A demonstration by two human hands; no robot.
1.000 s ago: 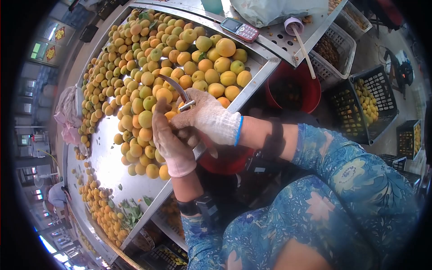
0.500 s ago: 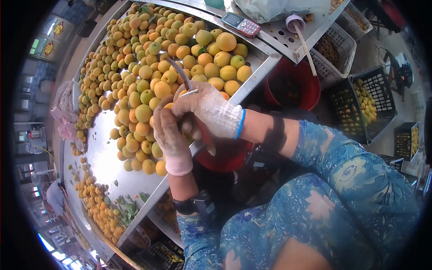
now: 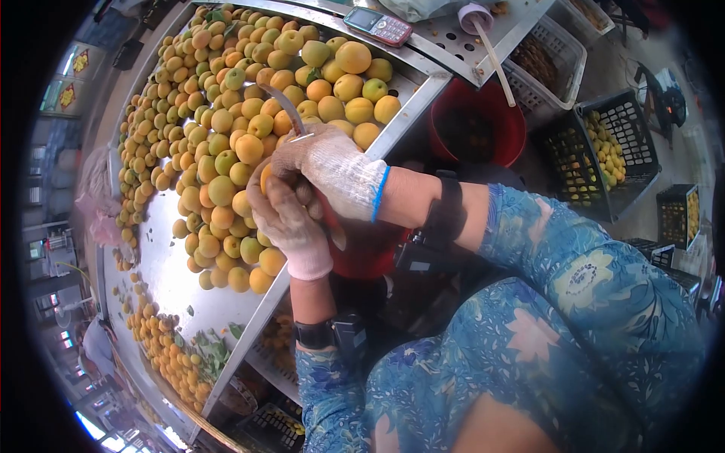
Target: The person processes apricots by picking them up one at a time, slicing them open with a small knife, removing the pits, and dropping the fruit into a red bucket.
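Observation:
My right hand point(image 3: 326, 162), in a white knit glove with brown stains, is closed around a curved knife point(image 3: 287, 104). Its thin blade points up and left over the fruit, and the reddish handle sticks out below the hand. Pressed close against it, my left hand point(image 3: 291, 219), gloved too, has its fingers curled round an apricot point(image 3: 265, 178). Only an orange edge of that apricot shows; the rest is hidden by the fingers. Both hands are above the near edge of a metal table, beside a big heap of yellow, orange and greenish apricots point(image 3: 224, 162).
Along the table's near side runs a metal rim point(image 3: 253, 332). A mobile phone point(image 3: 377, 26) lies at the top. Below the edge stands a red bucket point(image 3: 513, 140). Crates of fruit point(image 3: 642, 140) sit on the floor at right. More small apricots point(image 3: 162, 340) and leaves lie lower left.
The table and fruit have shifted left and slightly up in view. Both hands stay together; the orange fruit edge now shows at the left fingers' upper left.

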